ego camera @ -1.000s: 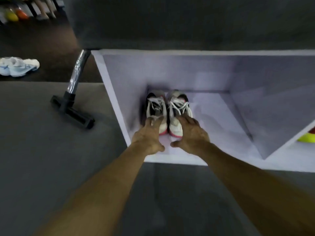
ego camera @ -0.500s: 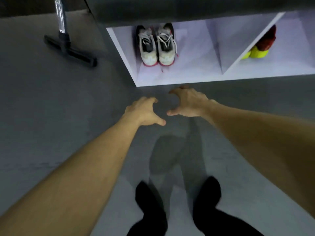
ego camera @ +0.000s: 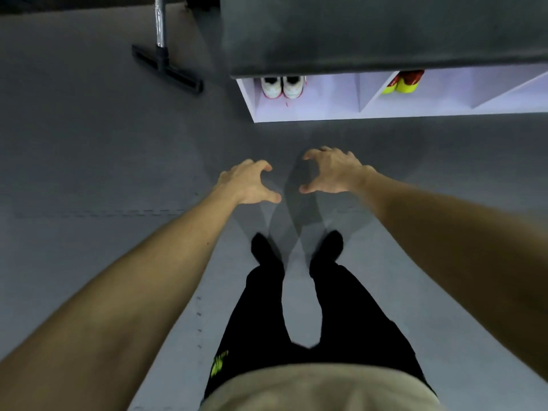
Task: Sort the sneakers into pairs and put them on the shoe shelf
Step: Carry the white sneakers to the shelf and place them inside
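Left hand: I see my left hand (ego camera: 247, 185) held out over the grey floor (ego camera: 89, 161), its fingers (ego camera: 261, 167) curled and apart, with nothing in them.
Right hand: my right hand (ego camera: 333, 172) hangs just beside the left one, thumbs pointing at each other, fingers bent and spread, gripping nothing.
White sneakers: the pair (ego camera: 283, 86) sits side by side, touching, toes toward me, in the leftmost compartment of the shoe shelf (ego camera: 326, 109), close to its left wall; pink shows along the soles.
Yellow and red sneakers: I see a second pair (ego camera: 403, 83) in the next compartment to the right, partly hidden under the dark top (ego camera: 370, 34) of the shelf.
Shelf: white inside, standing on the floor well ahead of both hands.
Floor tool: a black flat head on a shiny metal tube (ego camera: 166, 63) lies left of the shelf, apart from it.
Me: black trousers (ego camera: 311, 315) and dark feet below the hands, standing on the floor.
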The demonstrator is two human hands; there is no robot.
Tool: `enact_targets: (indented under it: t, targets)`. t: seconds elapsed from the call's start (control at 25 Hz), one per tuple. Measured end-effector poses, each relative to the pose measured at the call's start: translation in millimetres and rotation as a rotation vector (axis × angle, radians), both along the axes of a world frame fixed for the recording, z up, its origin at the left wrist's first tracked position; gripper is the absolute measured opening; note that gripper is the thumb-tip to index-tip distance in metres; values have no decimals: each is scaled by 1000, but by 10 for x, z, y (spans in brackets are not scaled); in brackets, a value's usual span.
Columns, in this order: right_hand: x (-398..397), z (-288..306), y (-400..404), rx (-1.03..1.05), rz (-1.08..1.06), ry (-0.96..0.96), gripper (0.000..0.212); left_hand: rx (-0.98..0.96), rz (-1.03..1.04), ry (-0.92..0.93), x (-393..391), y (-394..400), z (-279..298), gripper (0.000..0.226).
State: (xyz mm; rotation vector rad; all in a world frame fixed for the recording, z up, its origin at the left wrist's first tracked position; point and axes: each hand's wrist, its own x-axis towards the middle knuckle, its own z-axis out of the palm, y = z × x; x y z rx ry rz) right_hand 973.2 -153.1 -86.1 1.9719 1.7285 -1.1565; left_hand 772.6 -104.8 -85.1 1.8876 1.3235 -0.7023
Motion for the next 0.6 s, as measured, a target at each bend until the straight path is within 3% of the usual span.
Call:
enact_targets:
  t: [0.2,0.36,0.6]
  targets:
    - [-130,527,-493,-22,6,25,87,-65,55,29,-88,-517,495,84]
    - [-237,615,-796,-96,69,10,87,-120,168,-4,-146,-870,599,95]
    - [-334,758,-688,-41,304,10,79,-107,413,-45,-425,-1079,773,93]
